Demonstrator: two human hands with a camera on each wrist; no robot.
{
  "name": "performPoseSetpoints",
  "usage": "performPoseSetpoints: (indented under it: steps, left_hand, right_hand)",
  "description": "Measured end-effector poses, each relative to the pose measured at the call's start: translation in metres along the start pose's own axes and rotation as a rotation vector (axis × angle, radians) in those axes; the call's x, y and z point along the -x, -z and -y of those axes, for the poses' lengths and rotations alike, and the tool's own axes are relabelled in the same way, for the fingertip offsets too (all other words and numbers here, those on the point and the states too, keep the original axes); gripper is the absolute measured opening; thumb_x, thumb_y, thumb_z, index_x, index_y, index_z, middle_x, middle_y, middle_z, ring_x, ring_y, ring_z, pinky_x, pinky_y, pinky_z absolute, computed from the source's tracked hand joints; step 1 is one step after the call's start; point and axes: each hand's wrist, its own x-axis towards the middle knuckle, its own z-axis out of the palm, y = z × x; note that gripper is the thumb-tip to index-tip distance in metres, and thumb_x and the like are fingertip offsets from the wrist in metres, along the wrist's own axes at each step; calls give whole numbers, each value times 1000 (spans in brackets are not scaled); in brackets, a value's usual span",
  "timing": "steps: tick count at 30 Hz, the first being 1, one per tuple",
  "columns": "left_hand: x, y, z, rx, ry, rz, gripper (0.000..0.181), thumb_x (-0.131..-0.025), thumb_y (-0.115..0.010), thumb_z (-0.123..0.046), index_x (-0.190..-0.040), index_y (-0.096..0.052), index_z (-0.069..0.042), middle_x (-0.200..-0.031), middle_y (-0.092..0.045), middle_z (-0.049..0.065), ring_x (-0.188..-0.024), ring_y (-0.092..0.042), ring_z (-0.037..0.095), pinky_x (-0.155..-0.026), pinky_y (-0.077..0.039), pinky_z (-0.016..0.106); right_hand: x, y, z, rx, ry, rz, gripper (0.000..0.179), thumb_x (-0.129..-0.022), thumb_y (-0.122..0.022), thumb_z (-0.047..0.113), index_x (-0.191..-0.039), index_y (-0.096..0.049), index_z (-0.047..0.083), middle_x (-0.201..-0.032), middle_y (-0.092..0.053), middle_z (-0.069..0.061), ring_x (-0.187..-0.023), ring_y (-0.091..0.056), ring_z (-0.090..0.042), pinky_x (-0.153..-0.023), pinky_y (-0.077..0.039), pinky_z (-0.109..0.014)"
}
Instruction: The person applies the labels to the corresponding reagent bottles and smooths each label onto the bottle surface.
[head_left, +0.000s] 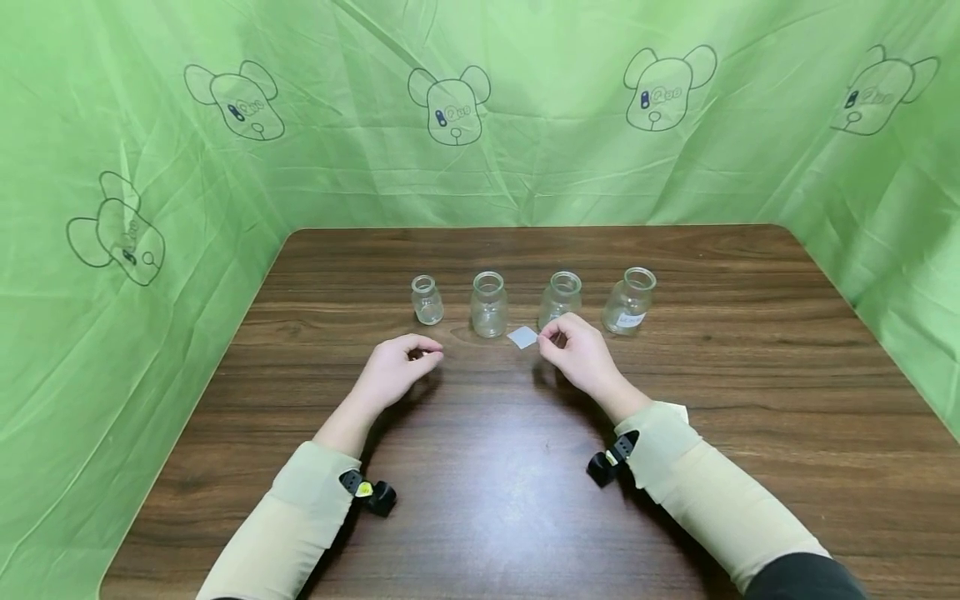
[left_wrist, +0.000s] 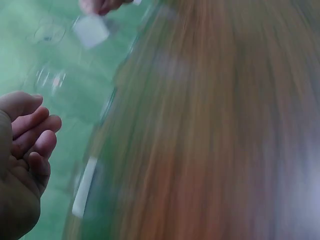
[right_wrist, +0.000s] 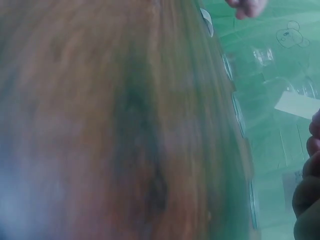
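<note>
My right hand pinches a small white paper label by its edge. In the right wrist view, the label reaches leftward from the fingertips. Directly beyond this hand stands a glass jar, its lower part partly hidden. My left hand hovers over the table in front of the smallest jar, fingers loosely curled. Seen in the left wrist view, nothing shows between its fingers. Between the hands, slightly farther back, is another clear jar.
At the right end of the row, a jar bears a white label with writing. The brown wooden table extends around the jars. Green cloth with printed bear heads encloses its back and sides.
</note>
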Motion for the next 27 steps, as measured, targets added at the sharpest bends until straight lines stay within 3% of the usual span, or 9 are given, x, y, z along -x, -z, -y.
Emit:
performPoseSetpoints:
  steps: [4, 10, 21, 27]
  left_hand:
    - [-8, -15, -13, 28, -39, 56, 16, -86, -67, -21, -97, -72, -11, -84, -67, -3, -76, -58, 13, -71, -47, 30]
    - [-19, -31, -29, 24, -66, 88, 19, -86, -66, -22, -100, -71, -11, -83, -66, -4, -78, -59, 13, -72, -47, 30]
    - [-29, -49, -43, 77, -50, 68, 18, -87, -65, -22, -102, -72, -13, -89, -68, -3, -74, -57, 9, -68, -46, 27]
    - [-29, -54, -43, 160, 5, 47, 20, -88, -64, -26, -101, -71, -12, -93, -69, -2, -72, -59, 11, -68, -47, 28]
  right_hand:
    - [-4, -5, 6, 15, 26, -25, 4, -79, -62, 10, -79, -64, 7, -80, -57, -1, -73, -52, -15, -66, -44, -30]
    - [-7, -13, 14, 36, 68, -38, 4, -80, -62, 10, -79, -64, 7, -79, -57, -2, -71, -52, -15, -64, -44, -29]
    - [-12, -29, 17, 14, 200, -36, 5, -80, -63, 11, -80, -65, 7, -81, -57, -1, -72, -50, -14, -63, -43, -27]
    - [-14, -32, 22, 6, 262, -16, 3, -79, -66, 8, -82, -66, 8, -84, -57, -1, -74, -51, -16, -64, -43, -27]
